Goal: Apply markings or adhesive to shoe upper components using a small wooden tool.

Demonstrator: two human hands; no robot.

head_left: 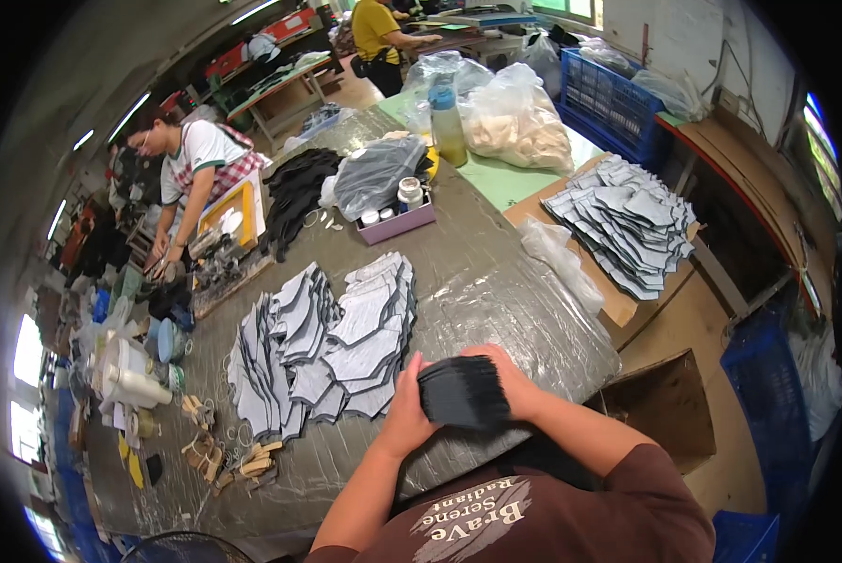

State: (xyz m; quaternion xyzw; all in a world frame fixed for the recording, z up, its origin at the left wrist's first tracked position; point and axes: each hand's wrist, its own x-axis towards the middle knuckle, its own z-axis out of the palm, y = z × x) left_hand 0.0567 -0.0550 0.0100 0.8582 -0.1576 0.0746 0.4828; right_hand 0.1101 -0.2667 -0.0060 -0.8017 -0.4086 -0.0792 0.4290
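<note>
Between my hands, over the near edge of the table, is a thick stack of thin black cut pieces (pixel 465 391), their edges fanned in fine layers. My left hand (pixel 408 407) presses on the stack's left side. My right hand (pixel 513 377) grips it from the right and far side, with some fingers hidden. Just left of my hands, grey-white cut pieces with dark edges (pixel 369 324) lie in overlapping rows on the plastic-covered table (pixel 486 272). Whether the pieces are cloth or leather I cannot tell.
A purple box (pixel 397 225) with small jars stands further back, near a bottle (pixel 447 127). More grey pieces (pixel 624 220) lie piled on a board at right. Wooden clips (pixel 252 464) sit at left. A co-worker (pixel 200 169) works across the table. An open carton (pixel 665 410) stands below right.
</note>
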